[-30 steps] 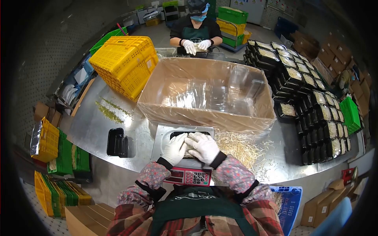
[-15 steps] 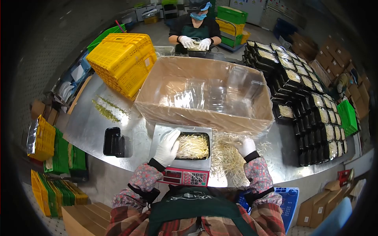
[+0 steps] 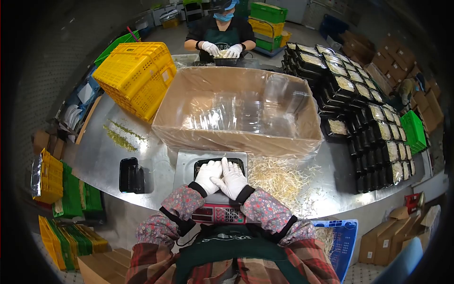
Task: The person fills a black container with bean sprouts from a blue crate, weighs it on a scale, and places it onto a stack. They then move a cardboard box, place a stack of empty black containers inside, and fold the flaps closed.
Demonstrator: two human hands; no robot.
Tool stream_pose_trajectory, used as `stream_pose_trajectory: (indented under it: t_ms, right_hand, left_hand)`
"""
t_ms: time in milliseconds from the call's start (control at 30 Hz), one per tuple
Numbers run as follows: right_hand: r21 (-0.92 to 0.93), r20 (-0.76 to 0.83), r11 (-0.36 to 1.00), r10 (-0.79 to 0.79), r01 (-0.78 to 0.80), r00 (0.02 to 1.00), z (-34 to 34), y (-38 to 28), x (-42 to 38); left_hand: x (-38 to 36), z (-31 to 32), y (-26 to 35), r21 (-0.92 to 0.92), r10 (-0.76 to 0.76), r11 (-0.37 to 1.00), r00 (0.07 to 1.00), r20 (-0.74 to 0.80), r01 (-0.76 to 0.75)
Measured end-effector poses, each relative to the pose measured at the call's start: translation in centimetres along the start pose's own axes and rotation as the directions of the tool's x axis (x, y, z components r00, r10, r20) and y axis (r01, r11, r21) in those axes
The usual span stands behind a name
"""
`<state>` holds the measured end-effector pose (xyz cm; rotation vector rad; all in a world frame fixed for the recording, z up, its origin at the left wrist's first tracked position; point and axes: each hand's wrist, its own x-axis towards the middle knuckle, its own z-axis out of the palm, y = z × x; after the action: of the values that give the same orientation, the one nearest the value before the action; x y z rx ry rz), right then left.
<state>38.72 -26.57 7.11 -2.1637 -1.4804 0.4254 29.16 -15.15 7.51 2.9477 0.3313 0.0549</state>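
A black tray of bean sprouts (image 3: 239, 163) sits on the steel pan of a scale (image 3: 184, 165) right in front of me. My left hand (image 3: 208, 175) and my right hand (image 3: 230, 179), both in white gloves, lie flat side by side on top of the sprouts in the tray, covering most of it. The fingers are stretched out and press down; neither hand grips anything. The scale's red keypad (image 3: 217, 214) shows below my wrists. A loose heap of bean sprouts (image 3: 279, 177) lies on the steel table just right of the scale.
A large plastic-lined cardboard box (image 3: 236, 111) stands behind the scale. An empty black tray stack (image 3: 131, 175) sits to the left, a yellow crate (image 3: 135, 75) beyond it. Stacks of filled black trays (image 3: 364, 109) fill the right. Another person (image 3: 220, 33) works across the table.
My right hand has left the loose sprout heap and come back over the tray. My left hand slid from the tray's left rim onto the sprouts, so both hands now cover them.
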Motion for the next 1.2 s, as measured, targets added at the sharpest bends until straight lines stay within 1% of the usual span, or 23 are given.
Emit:
stream_pose_trajectory:
  t_ms: [67,100,133,200,267,300,333,400,433,467,533,600,633,700,767,800,867,933,1000,1067,1133,1167,1200]
  right_hand:
    - [0.076,0.106,0.997,-0.033,0.025,0.994,-1.0,0.2,0.1]
    - [0.24,0.049,0.967,-0.103,0.088,0.994,-1.0,1.3,0.1]
    - [0.334,0.076,0.941,-0.083,0.053,0.994,-2.4,1.3,-0.2]
    - [0.421,-0.082,0.89,-0.157,0.177,0.984,-4.1,2.6,0.0]
    - [0.618,-0.124,0.775,-0.07,0.132,0.99,-7.1,3.0,0.7]
    - [0.576,-0.132,0.814,0.003,0.074,0.991,-7.8,3.6,1.5]
    - [0.479,-0.199,0.876,0.034,0.067,0.979,-7.5,4.2,2.3]
    - [0.077,-0.317,0.984,-0.127,0.159,0.94,-4.3,5.6,4.2]
    - [-0.101,-0.261,0.979,-0.195,0.174,0.945,-1.3,6.1,5.1]
    - [-0.153,-0.069,0.968,-0.213,0.201,0.975,-0.1,4.8,5.2]
    - [-0.208,0.139,0.869,-0.428,0.449,0.893,4.0,3.4,5.2]
    - [-0.241,0.16,0.872,-0.399,0.427,0.903,4.1,2.9,5.0]
    - [-0.21,0.097,0.915,-0.33,0.343,0.939,3.1,3.6,4.6]
    - [-0.307,-0.002,0.945,-0.116,0.11,0.993,1.1,6.9,3.8]
    - [-0.277,-0.077,0.952,0.11,-0.127,0.991,-1.2,10.2,1.7]
    - [-0.349,-0.075,0.901,0.247,-0.258,0.966,-0.3,13.0,0.7]
    - [-0.373,-0.167,0.874,0.268,-0.312,0.949,-1.0,12.8,-2.1]
    - [-0.227,-0.202,0.973,-0.004,-0.042,0.979,0.7,10.7,-4.9]
    - [-0.017,0.038,0.98,-0.196,0.197,0.98,0.7,5.3,-6.5]
    - [0.057,0.137,0.848,-0.53,0.527,0.837,1.8,2.2,-9.2]
    - [0.223,0.277,0.712,-0.701,0.665,0.657,1.0,2.6,-9.8]
    - [0.433,0.351,0.755,-0.644,0.492,0.68,0.3,3.5,-10.0]
    - [0.606,0.432,0.748,-0.596,0.271,0.677,-1.8,3.8,-10.0]
  left_hand:
    - [0.0,-0.2,0.3,-0.025,-0.018,1.0,1.0,-0.001,0.018]
    - [-0.4,-0.5,0.5,-0.049,-0.039,0.998,0.999,0.005,0.039]
    - [-0.9,-0.7,0.7,-0.049,-0.045,0.998,0.999,0.008,0.045]
    - [-2.0,-1.4,0.9,-0.18,0.021,0.982,0.986,-0.165,-0.051]
    - [-3.6,-2.0,0.7,-0.217,0.004,0.975,0.984,-0.175,-0.043]
    - [-4.6,-2.5,0.4,-0.194,-0.032,0.981,0.987,-0.16,0.0]
    - [-5.6,-2.9,0.0,-0.171,-0.067,0.984,0.987,-0.145,0.041]
    - [-7.7,-3.6,-1.4,-0.16,-0.116,0.983,0.982,-0.15,0.091]
    - [-8.6,-4.1,-1.8,-0.17,-0.157,0.976,0.979,-0.13,0.134]
    - [-9.2,-4.3,-2.3,-0.18,-0.196,0.968,0.974,-0.111,0.174]
    - [-9.8,-4.3,-3.0,-0.165,-0.197,0.97,0.974,-0.111,0.177]
    - [-9.7,-4.5,-3.1,-0.176,-0.202,0.968,0.974,-0.108,0.181]
    - [-9.7,-4.5,-3.1,-0.181,-0.204,0.966,0.973,-0.106,0.183]
    - [-9.7,-4.2,-3.2,-0.178,-0.197,0.968,0.974,-0.113,0.175]
    - [-9.5,-4.3,-3.2,-0.16,-0.192,0.972,0.972,-0.137,0.169]
    - [-9.1,-4.1,-3.2,-0.167,-0.195,0.971,0.971,-0.142,0.17]
    - [-7.9,-3.8,-3.3,-0.164,-0.186,0.974,0.967,-0.174,0.157]
    - [-5.5,-3.4,-3.0,-0.133,-0.151,0.983,0.963,-0.224,0.123]
    - [-2.8,-2.7,-2.6,-0.124,-0.139,0.986,0.963,-0.232,0.112]
    - [-0.7,-2.6,-1.7,-0.131,-0.115,0.988,0.968,-0.223,0.087]
    - [0.3,-2.5,-0.7,-0.168,-0.031,0.986,0.969,-0.244,-0.01]
    - [0.4,-2.5,-0.4,-0.17,-0.007,0.985,0.977,-0.215,-0.031]
    - [0.4,-2.7,0.0,-0.179,0.011,0.983,0.98,-0.199,-0.048]
